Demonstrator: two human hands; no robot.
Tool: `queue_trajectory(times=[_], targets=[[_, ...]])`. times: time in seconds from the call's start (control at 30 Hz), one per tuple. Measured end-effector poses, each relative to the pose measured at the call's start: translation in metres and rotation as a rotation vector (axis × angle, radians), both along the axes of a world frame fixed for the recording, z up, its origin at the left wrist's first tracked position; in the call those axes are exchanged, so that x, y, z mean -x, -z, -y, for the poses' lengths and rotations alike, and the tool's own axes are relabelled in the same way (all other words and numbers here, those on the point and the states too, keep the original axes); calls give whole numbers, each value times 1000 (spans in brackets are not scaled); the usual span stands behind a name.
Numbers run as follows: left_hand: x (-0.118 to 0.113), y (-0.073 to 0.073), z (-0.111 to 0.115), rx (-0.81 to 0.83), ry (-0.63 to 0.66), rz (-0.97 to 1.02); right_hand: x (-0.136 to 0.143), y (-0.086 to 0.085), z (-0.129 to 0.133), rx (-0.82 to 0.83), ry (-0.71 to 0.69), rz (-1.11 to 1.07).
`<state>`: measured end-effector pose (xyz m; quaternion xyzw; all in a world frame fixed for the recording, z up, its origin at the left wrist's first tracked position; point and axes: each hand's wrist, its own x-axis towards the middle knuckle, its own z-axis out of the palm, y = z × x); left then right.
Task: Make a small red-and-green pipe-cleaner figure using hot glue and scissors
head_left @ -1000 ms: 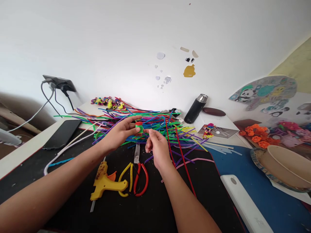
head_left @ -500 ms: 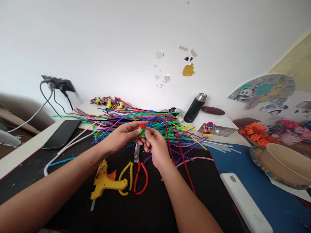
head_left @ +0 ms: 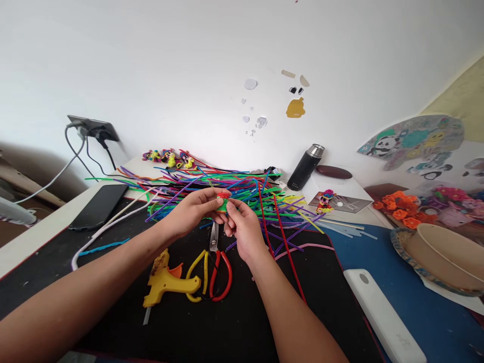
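Observation:
Between my two hands is a small red and green pipe-cleaner piece [head_left: 224,202], partly covered by the fingers. My left hand [head_left: 192,207] pinches it from the left, thumb on the near side. From the right, my right hand [head_left: 244,222] grips the same piece with thumb and fingertips. Just below the hands lie scissors [head_left: 215,262] with red handles, beside yellow-handled pliers or cutters [head_left: 197,272]; their far ends are hard to make out. A yellow hot glue gun [head_left: 170,283] rests to their left. Behind the hands spreads a heap of colourful pipe cleaners [head_left: 181,189].
A black phone [head_left: 99,206] lies at the left. Small pipe-cleaner figures [head_left: 170,158] stand at the back, and another figure [head_left: 325,200] is by a white box [head_left: 355,194]. A black thermos [head_left: 305,167] leans nearby. At right are a white device [head_left: 383,315] and a bowl [head_left: 446,252].
Both hands stay on the red and green piece, which has turned slightly so more green shows. The whole view has shifted a little.

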<state>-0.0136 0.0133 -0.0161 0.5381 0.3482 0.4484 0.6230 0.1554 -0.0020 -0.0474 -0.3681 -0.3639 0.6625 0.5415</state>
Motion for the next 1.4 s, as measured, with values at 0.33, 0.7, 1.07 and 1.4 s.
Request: queue_trajectory(times=[0.33, 0.7, 1.07, 1.4], targets=[[-4, 9, -1, 48, -11, 53, -1, 1, -1, 18, 11, 5], [-5, 6, 1, 80, -34, 69, 1, 2, -1, 13, 8, -4], [-6, 8, 1, 145, -42, 150, 1, 1, -1, 23, 16, -12], [-4, 5, 0, 190, -31, 187, -1, 0, -1, 35, 15, -31]])
